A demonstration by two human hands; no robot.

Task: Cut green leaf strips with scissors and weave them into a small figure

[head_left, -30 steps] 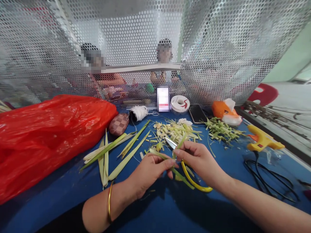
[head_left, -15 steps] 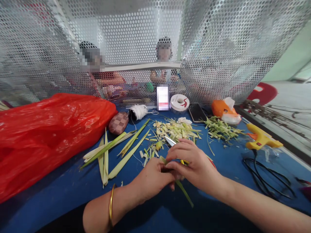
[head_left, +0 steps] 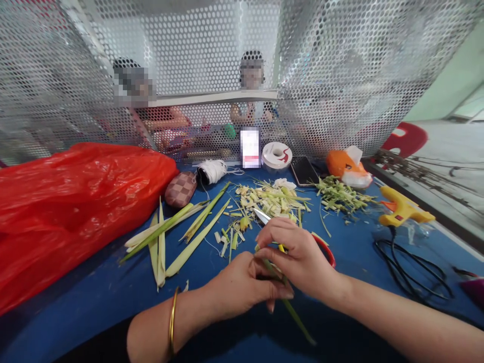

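Green strip [head_left: 299, 322] pinched by left grip [head_left: 242, 286], right grip [head_left: 298, 252].

A bag [head_left: 75, 217] lies left on the surface [head_left: 94, 300], leaves [head_left: 191, 248] right of it; clippings [head_left: 272, 198] sit centrally, a spool [head_left: 269, 154] behind them (a phone [head_left: 304, 171] to its right), a glue gun [head_left: 410, 212] far right.

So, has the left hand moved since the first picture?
Yes. Judged against the round white spool, the left hand has shifted farther from it, toward the bottom of the view and slightly right.
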